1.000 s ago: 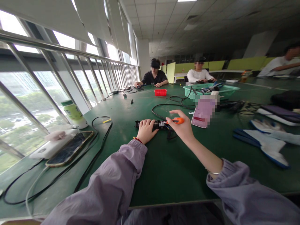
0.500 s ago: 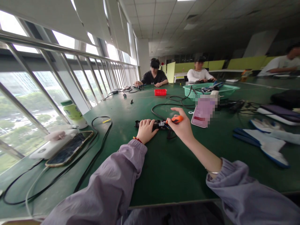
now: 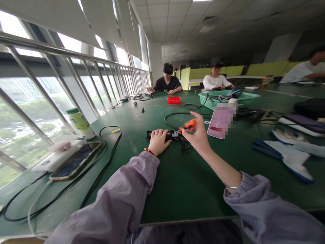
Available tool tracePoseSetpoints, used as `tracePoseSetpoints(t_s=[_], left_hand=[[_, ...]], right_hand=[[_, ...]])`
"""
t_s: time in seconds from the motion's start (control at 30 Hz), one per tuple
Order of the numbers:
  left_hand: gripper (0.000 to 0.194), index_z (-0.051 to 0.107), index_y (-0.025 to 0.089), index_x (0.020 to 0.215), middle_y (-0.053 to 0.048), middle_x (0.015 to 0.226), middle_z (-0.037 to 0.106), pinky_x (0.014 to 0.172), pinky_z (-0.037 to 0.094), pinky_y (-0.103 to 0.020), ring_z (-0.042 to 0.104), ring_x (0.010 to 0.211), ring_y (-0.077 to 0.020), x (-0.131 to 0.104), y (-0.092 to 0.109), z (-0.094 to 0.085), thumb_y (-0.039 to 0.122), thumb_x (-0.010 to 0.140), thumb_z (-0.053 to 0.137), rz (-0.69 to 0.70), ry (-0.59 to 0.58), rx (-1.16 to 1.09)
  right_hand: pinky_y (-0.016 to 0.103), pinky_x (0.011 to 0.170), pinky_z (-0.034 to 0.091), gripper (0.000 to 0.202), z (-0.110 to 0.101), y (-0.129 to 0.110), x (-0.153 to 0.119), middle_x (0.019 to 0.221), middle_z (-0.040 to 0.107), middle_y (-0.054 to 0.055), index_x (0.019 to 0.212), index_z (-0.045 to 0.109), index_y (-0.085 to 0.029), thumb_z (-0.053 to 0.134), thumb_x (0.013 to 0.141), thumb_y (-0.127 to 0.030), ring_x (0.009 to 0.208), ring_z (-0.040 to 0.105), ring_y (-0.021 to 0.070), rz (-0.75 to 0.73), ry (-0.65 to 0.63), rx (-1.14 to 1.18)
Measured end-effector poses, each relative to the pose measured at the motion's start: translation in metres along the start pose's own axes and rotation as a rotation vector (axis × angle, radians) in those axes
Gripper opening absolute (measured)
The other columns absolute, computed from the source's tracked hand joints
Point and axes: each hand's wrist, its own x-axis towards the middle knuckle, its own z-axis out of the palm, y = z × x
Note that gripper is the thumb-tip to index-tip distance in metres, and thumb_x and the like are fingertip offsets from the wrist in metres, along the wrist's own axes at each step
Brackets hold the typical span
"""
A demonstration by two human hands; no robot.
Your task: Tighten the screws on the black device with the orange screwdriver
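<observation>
In the middle of the green table (image 3: pixel 172 183), my left hand (image 3: pixel 159 141) presses down over a black device (image 3: pixel 175 135) with a silvery part near its right end. Its fingers wrap round the device and hide much of it. My right hand (image 3: pixel 199 133) pinches a screwdriver (image 3: pixel 190 124) with an orange handle between thumb and finger. The handle leans up to the right, and its thin shaft points down at the device's right end. Whether the tip sits in a screw I cannot tell. A dark cable runs behind the device.
A pink phone (image 3: pixel 220 122) leans by a green basket (image 3: pixel 230 101) of parts. At right lie white-and-blue gloves (image 3: pixel 291 157); at left, another phone (image 3: pixel 76 162), cables and a green-capped bottle (image 3: pixel 80 123). Beyond are a red box (image 3: pixel 174 100) and several seated people.
The screwdriver handle has tilted more upright, and my right forefinger has shifted up and right. My left hand and the black device have stayed in place.
</observation>
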Motion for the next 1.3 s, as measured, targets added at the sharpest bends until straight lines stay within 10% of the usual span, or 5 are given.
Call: tracePoseSetpoints(t_s=[0.27,0.53,0.77,1.0,1.3], left_hand=[[0.041,0.056,0.018,0.107,-0.009,0.098,0.057,0.086,0.039,-0.037,0.051,0.095,-0.0237,0.003,-0.003,-0.011,0.048,0.088,0.036,0.005,-0.022,0.022],[0.04,0.06,0.018,0.1,-0.006,0.096,0.058,0.076,0.044,-0.029,0.057,0.088,-0.0192,0.011,-0.019,-0.021,0.051,0.085,0.043,0.025,-0.21,-0.091],[0.039,0.057,0.018,0.098,-0.006,0.099,0.06,0.073,0.044,-0.029,0.059,0.089,-0.0198,0.005,-0.034,-0.026,0.051,0.088,0.038,0.028,-0.219,0.016],[0.04,0.058,0.019,0.097,-0.006,0.103,0.061,0.071,0.044,-0.028,0.06,0.092,-0.0214,-0.011,-0.07,-0.036,0.053,0.085,0.04,-0.225,-0.209,0.076],[0.041,0.06,0.016,0.098,-0.013,0.102,0.063,0.069,0.044,-0.037,0.061,0.092,-0.032,-0.029,-0.105,-0.057,0.05,0.082,0.043,-0.748,-0.021,0.165]], right_hand=[[0.029,0.069,0.047,0.026,-0.003,-0.005,-0.002,0.076,0.059,-0.001,0.095,0.056,-0.023,0.057,0.071,-0.032,0.067,0.058,0.0151,0.073,-0.057,-0.115],[0.026,0.065,0.045,0.051,-0.004,-0.006,0.0,0.071,0.053,-0.004,0.115,0.045,-0.02,0.06,0.068,-0.031,0.064,0.054,0.0131,0.038,-0.002,-0.056],[0.023,0.061,0.04,0.016,-0.007,-0.007,-0.001,0.069,0.061,-0.001,0.08,0.06,-0.021,0.05,0.078,-0.034,0.063,0.056,0.0126,0.029,-0.4,-0.155],[0.028,0.07,0.043,0.029,0.006,-0.004,-0.016,0.097,0.066,0.001,0.108,0.059,-0.029,0.053,0.079,-0.033,0.079,0.062,0.0168,-0.151,-0.89,-0.379],[0.028,0.07,0.044,0.029,0.003,-0.002,-0.015,0.099,0.065,0.001,0.108,0.06,-0.027,0.053,0.08,-0.031,0.075,0.061,0.0147,-0.129,-0.941,-0.373]])
